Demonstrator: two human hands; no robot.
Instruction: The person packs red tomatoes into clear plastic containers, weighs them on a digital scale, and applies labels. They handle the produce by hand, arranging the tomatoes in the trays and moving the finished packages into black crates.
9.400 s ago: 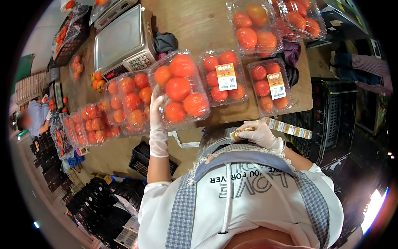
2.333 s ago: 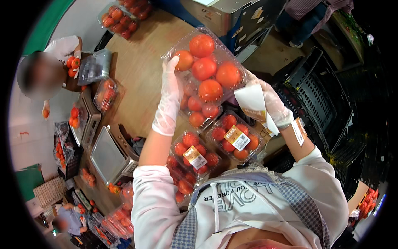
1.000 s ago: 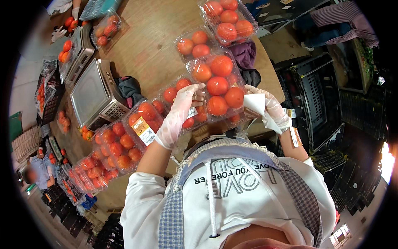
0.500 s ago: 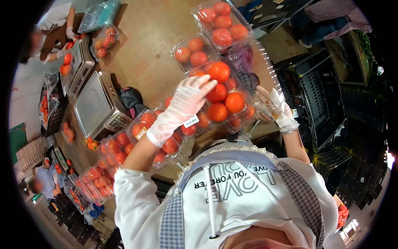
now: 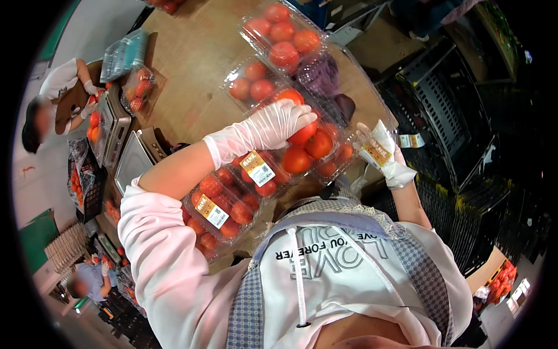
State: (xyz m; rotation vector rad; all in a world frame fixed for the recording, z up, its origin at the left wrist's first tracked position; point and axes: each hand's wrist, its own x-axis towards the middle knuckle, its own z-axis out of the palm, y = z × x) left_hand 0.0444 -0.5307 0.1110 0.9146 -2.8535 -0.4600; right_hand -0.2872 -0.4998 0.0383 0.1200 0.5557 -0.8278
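My gloved left hand curls over a red tomato in an opened clear clamshell of large tomatoes, its fingertips pressed round the fruit. The raised or folded-back clear lid extends to the right over purple cloth. My gloved right hand is closed on a strip of orange-and-white labels, beside the lid's edge. Labelled tomato packs lie toward my lower left, one partly under my left arm. Two unlabelled packs sit beyond the opened one, the farther on the right.
Steel scales stand at left with bagged tomatoes. A co-worker handles tomatoes across the wooden table; another person works at lower left. Black crates are stacked at right, beside a person's legs.
The pack that was closed a second ago now has its lid open. My left hand has moved onto a tomato inside and curled its fingers. My right hand stays right of the pack with the labels.
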